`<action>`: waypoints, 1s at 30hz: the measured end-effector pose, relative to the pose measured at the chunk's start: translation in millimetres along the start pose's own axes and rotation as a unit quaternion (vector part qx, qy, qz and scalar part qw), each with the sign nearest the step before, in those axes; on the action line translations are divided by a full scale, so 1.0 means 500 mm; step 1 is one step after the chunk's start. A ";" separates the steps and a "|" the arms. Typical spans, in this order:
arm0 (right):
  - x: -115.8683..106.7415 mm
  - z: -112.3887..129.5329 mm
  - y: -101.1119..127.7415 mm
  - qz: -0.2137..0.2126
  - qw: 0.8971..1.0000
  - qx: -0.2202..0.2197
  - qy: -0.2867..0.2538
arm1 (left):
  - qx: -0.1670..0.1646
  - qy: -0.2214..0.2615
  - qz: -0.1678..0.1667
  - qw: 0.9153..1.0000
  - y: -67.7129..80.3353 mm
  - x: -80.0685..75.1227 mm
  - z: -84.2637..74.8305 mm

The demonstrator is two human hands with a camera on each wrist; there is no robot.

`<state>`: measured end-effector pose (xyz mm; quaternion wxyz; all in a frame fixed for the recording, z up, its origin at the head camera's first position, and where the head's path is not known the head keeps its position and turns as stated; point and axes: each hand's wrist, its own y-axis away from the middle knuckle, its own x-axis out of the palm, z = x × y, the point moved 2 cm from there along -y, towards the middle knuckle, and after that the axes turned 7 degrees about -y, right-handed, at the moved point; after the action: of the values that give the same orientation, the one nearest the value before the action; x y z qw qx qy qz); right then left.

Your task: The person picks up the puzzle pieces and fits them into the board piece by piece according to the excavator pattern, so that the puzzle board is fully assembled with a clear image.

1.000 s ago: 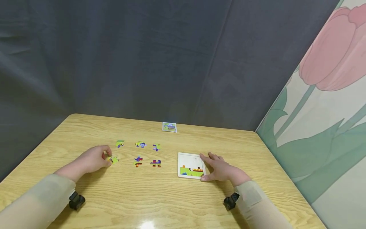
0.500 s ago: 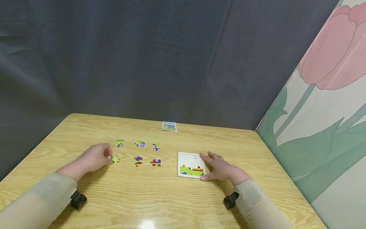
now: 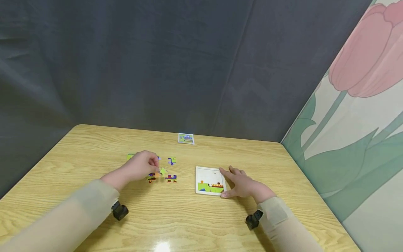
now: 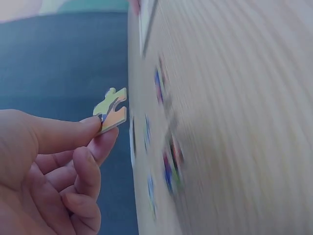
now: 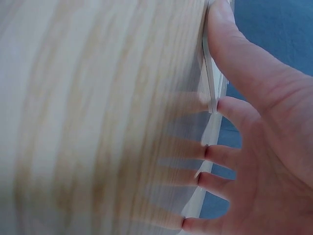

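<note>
My left hand (image 3: 140,166) is in the air over the loose pieces. It pinches a jigsaw piece (image 4: 112,108), green and orange with a knob, between thumb and index finger; the other fingers curl below. In the head view the piece shows just past the fingertips. My right hand (image 3: 240,183) lies at the right side of a square white puzzle tray (image 3: 206,173), thumb and index fingertip touching its edge, other fingers spread with tips on the table. Joined green pieces (image 3: 208,189) with orange parts fill the near part of the tray.
Several loose jigsaw pieces lie left of the tray, among them a red and blue one (image 3: 171,178) and a green and blue one (image 3: 171,161). My left hand partly hides others. A small picture card (image 3: 186,138) lies at the table's back edge, before a dark curtain (image 3: 157,70).
My left hand has lifted the green piece from the left end of the group and carried it to the right, over the other pieces. The right hand and tray have stayed put.
</note>
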<state>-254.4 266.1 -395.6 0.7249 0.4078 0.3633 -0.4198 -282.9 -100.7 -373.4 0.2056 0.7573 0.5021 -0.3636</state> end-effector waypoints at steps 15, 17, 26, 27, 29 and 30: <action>0.000 -0.002 -0.003 -0.002 1.000 0.006 0.008 | 0.032 0.045 0.042 0.998 -0.134 0.154 -0.132; 0.000 -0.002 -0.004 -0.002 1.000 0.007 0.009 | 0.031 0.055 0.047 0.997 -0.140 0.166 -0.136; 0.000 -0.003 -0.008 -0.002 1.000 0.014 0.013 | 0.019 0.052 0.052 0.997 -0.154 0.200 -0.137; 0.000 -0.003 -0.008 -0.002 1.000 0.014 0.013 | 0.018 0.048 0.051 0.997 -0.155 0.203 -0.135; 0.001 -0.004 -0.009 -0.002 1.000 0.015 0.013 | 0.017 0.045 0.048 0.998 -0.156 0.207 -0.132; 0.001 -0.004 -0.009 -0.002 1.000 0.015 0.014 | 0.016 0.045 0.048 0.998 -0.156 0.209 -0.131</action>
<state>-258.5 266.2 -397.9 0.7128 0.4234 0.3678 -0.4211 -307.1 39.6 -405.7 0.1881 0.7993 0.4678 -0.3270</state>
